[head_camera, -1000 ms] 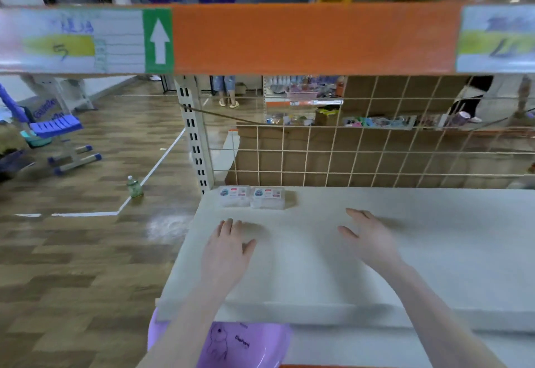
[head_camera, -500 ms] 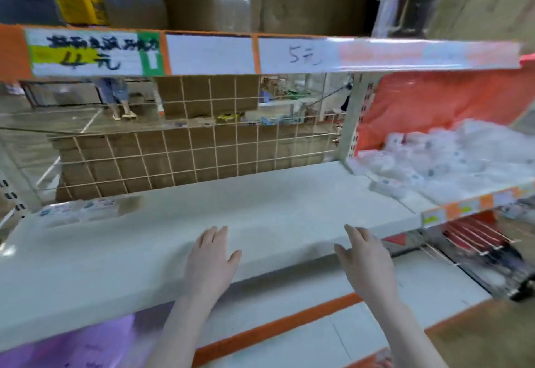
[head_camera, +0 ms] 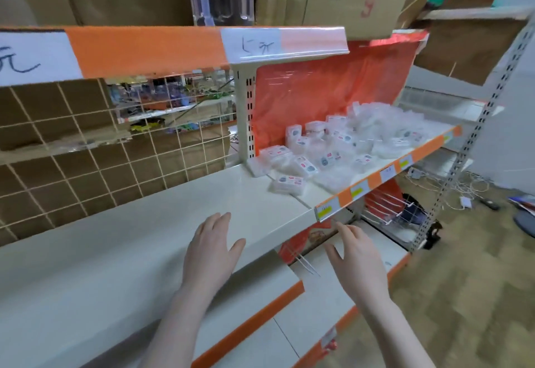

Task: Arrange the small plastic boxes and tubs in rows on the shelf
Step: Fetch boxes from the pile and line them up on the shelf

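The step in hand looks like the reach for more stock: both hands are empty and held out toward a heap of small plastic boxes point(head_camera: 341, 147) on the right-hand shelf section. The left hand point(head_camera: 210, 254) hovers palm down over the front part of the bare cream shelf point(head_camera: 101, 252), fingers straight and close together, thumb spread to the right, gripping nothing; whether it touches the surface cannot be told. The right hand point(head_camera: 357, 260) is out in front of the shelf's front edge, just below an orange price strip point(head_camera: 376, 179), with fingers loosely spread and slightly bent, also holding nothing. The boxes lie jumbled, tilted and piled on one another, in front of an orange backing sheet point(head_camera: 327, 98) and to the right of a cream upright post point(head_camera: 246, 118); one clear box point(head_camera: 287, 184) lies flat and apart from the heap at its near left edge, closest to the hands. The next move, as I judge it, calls for carrying one or both hands up and to the right over the price strip and closing the fingers on that nearest box or a few beside it, then bringing them left onto the bare shelf. The heap is loose, so pulling from its foot may make others slide.
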The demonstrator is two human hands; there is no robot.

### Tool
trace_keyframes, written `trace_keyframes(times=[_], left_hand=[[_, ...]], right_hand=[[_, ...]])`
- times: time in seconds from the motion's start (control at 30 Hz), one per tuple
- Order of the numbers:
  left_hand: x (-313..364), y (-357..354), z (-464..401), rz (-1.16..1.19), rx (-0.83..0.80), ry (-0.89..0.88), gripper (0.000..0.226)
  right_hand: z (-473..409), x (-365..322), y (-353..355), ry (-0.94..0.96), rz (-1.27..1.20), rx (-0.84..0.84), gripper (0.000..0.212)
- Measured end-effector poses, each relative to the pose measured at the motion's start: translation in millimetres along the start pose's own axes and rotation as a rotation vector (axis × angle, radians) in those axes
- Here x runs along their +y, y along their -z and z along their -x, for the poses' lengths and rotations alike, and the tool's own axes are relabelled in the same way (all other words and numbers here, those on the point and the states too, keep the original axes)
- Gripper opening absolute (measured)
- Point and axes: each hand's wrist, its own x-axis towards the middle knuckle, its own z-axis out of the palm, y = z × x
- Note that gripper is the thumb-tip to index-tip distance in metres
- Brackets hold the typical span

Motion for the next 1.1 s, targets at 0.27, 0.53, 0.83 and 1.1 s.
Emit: trace_keyframes(times=[0.27, 0.53, 0.83, 1.1], left_hand=[[49, -65, -104, 0.064, -0.087, -0.126, 0.062], [69, -91, -167, 0.031, -0.176, -0.216, 0.068], [82, -113, -191, 0.017, -0.204, -0.1, 0.072], [108, -137, -196, -0.005, -0.166, 0.083, 0.055]], right_hand=[[-91, 52, -16, -0.095, 0.012, 0.041, 0.038], [-158, 73, -32, -0.145, 0.001, 0.009, 0.049], [-225, 101, -39, 0.037, -0.048, -0.002, 0.048], [-293, 135, -44, 0.541, -0.087, -0.022, 0.056]])
